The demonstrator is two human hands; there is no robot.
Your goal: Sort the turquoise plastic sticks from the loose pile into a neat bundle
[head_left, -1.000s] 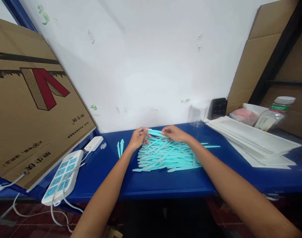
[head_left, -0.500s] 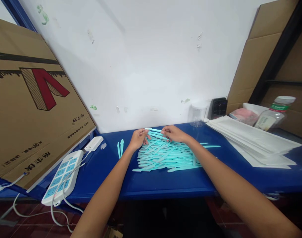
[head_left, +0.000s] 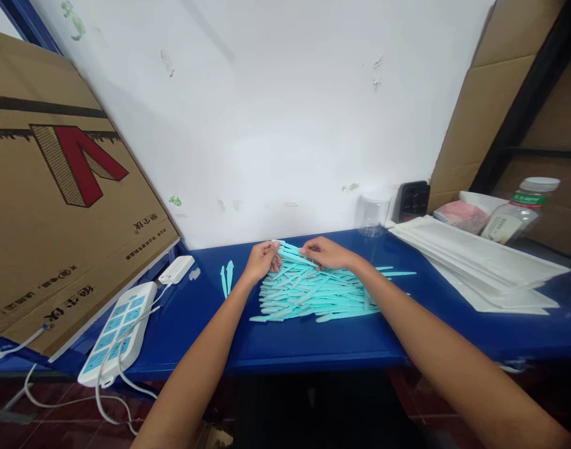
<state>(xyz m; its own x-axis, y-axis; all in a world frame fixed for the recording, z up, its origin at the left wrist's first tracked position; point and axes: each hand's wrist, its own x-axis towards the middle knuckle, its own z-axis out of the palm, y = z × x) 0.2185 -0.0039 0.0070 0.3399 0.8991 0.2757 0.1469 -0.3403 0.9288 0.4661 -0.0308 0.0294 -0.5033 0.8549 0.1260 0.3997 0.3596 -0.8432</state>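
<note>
A heap of thin turquoise plastic sticks, knife-like in outline, lies on the blue table. Over the heap's far left corner, my left hand pinches the left ends of a few turquoise sticks. My right hand is closed at the other end of these same sticks, thumb and forefinger together. They slant slightly down to the right between both hands. Two separate turquoise pieces lie left of my left forearm, one with an arrow-shaped tip.
A white power strip with cables and a white adapter are on the left, beside a large cardboard box. To the right are white envelopes, a clear jar, a black device and a bottle. A white wall rises behind.
My right hand has shifted slightly left along the held sticks, which now tilt a little more down to the right. My left hand stays nearly in place.
</note>
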